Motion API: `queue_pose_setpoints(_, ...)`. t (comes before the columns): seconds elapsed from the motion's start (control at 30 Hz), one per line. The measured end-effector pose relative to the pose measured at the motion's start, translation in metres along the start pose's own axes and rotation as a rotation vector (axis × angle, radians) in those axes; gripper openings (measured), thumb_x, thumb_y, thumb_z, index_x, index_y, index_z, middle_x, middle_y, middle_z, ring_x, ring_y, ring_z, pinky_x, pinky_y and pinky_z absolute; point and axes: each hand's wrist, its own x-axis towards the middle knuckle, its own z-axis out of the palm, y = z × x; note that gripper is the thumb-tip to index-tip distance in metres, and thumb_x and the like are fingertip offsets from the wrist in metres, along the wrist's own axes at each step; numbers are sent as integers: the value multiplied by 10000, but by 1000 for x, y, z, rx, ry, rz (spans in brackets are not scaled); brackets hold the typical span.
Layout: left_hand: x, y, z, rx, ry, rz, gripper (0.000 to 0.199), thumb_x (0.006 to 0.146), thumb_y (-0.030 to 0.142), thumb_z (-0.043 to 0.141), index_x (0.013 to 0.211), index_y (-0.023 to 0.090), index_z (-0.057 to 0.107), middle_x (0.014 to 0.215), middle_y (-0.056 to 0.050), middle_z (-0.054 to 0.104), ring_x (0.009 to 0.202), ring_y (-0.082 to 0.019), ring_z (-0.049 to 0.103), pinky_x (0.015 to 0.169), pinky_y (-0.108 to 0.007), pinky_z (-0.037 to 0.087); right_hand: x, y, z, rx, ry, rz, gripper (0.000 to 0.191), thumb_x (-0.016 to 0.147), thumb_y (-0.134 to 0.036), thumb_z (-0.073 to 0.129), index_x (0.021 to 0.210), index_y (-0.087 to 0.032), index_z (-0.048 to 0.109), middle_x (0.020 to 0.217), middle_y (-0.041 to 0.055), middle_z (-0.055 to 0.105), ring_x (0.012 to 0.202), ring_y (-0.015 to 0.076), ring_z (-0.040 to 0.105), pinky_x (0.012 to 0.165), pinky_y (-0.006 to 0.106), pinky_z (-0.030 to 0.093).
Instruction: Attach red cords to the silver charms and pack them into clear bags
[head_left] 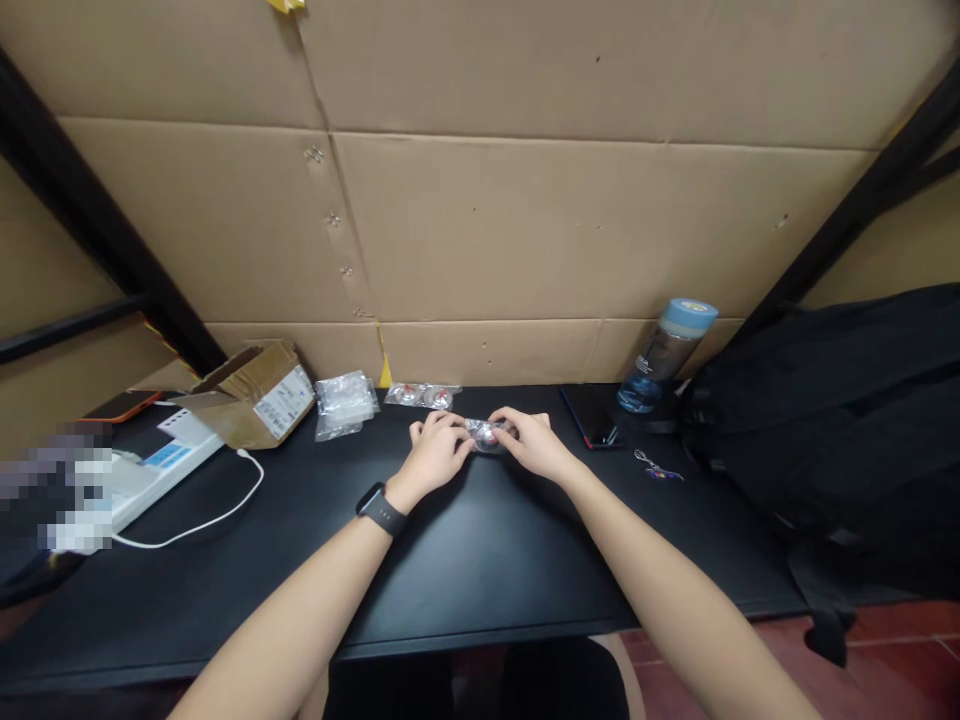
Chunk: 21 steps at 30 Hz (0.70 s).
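A small clear plastic packet [486,436] lies low over the black table, between my two hands. Something round and shiny with a red spot shows through it. My left hand [436,452], with a black watch on the wrist, has its curled fingers on the packet's left end. The fingers of my right hand [529,442] close on its right end. Just behind my hands, a similar packet [423,396] with two round, red-marked pieces rests on the table. Farther left is a pile of clear plastic bags [345,402].
An open cardboard box [259,395] and a white power strip [169,470] with a cable stand at the left. On the right are a dark phone [591,414], a small charm on a strap [658,468], a blue-lidded bottle [664,360] and a black backpack [832,430]. A cardboard wall [525,230] rises behind.
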Motion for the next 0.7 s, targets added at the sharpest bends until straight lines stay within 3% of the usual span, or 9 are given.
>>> queue_pose_setpoints(0.1, 2, -4, -8, -12, -19, -29, 257, 954, 392, 586, 850, 266, 784, 1235, -49, 694, 1250, -313, 483, 960, -507, 338, 1, 1, 2, 87, -18, 15, 298, 859, -319, 737, 1151, -310, 676, 874, -33, 765, 847, 180, 693, 919, 351, 309)
queue_pose_setpoints(0.17, 3, -14, -23, 2, -24, -8, 267, 947, 406, 587, 830, 259, 777, 1176, -54, 719, 1212, -314, 519, 980, -519, 338, 6, 4, 3, 66, 4, 60, 276, 839, -284, 749, 1106, -341, 711, 898, -32, 775, 914, 199, 699, 935, 367, 300)
queue_pose_setpoints(0.3, 3, -57, -61, 34, 70, -92, 251, 958, 336, 535, 912, 232, 759, 1100, -74, 749, 1109, -299, 614, 974, -482, 395, 37, 12, 4, -53, 21, 233, 261, 844, -282, 726, 1095, -350, 752, 933, 15, 784, 992, 254, 683, 906, 394, 326)
queue_pose_setpoints(0.4, 0, -88, -77, -12, -27, -55, 177, 898, 297, 606, 942, 231, 765, 1095, -64, 763, 1053, -271, 665, 947, -398, 454, 73, 17, 6, -151, -73, 374, 275, 838, -303, 723, 1107, -355, 755, 971, 25, 781, 1007, 258, 671, 896, 401, 361)
queue_pose_setpoints(0.57, 1, -100, -65, -90, -153, 98, 214, 890, 260, 604, 1033, 230, 761, 1050, -52, 768, 984, -222, 695, 929, -327, 496, 117, 18, 20, -239, -36, 443, 325, 821, -334, 735, 1146, -333, 717, 1123, 42, 751, 1132, 279, 630, 948, 457, 372)
queue_pose_setpoints(0.7, 5, -87, -41, 26, -14, 23, 316, 954, 218, 490, 1180, 255, 708, 1282, -72, 689, 1207, -260, 602, 1035, -416, 441, 122, 19, 24, -318, 1, 478, 327, 796, -265, 743, 1117, -309, 707, 1143, 50, 737, 1135, 278, 629, 979, 483, 353)
